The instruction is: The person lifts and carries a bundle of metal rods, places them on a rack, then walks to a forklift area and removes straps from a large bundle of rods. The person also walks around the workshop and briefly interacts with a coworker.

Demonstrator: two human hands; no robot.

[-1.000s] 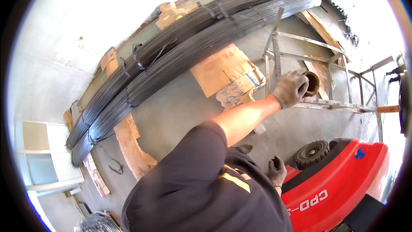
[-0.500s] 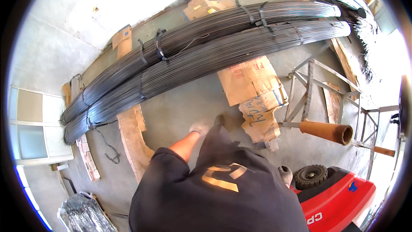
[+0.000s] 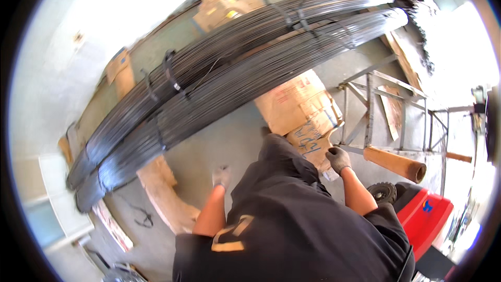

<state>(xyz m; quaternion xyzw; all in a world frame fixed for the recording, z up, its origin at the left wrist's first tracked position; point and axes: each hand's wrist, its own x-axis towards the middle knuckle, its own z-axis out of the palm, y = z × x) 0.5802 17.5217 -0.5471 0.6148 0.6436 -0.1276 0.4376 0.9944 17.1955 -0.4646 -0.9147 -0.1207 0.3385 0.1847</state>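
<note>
My left hand [image 3: 221,176], in a pale work glove, hangs over the floor with its fingers curled in and nothing seen in them. The gloved right hand [image 3: 338,160] is curled too, above the edge of a flattened cardboard piece [image 3: 292,105]; no held thing shows, and I cannot tell whether it touches the cardboard. Ahead of me lie two long bundles of thin dark rods, a far bundle [image 3: 219,43] and a near bundle [image 3: 235,79], side by side and tied with dark straps [image 3: 168,69]. Both hands are apart from the bundles.
A metal frame [image 3: 369,109] stands at the right, with a brown cardboard tube [image 3: 394,163] jutting toward me. Behind it at the lower right is a red machine [image 3: 425,219] with a black wheel [image 3: 382,193]. Torn cardboard [image 3: 164,193] lies under the bundles' left part.
My view has turned and I have stepped toward the right-hand cardboard. The right hand has come forward from beside the red machine; my left hand has moved left and back.
</note>
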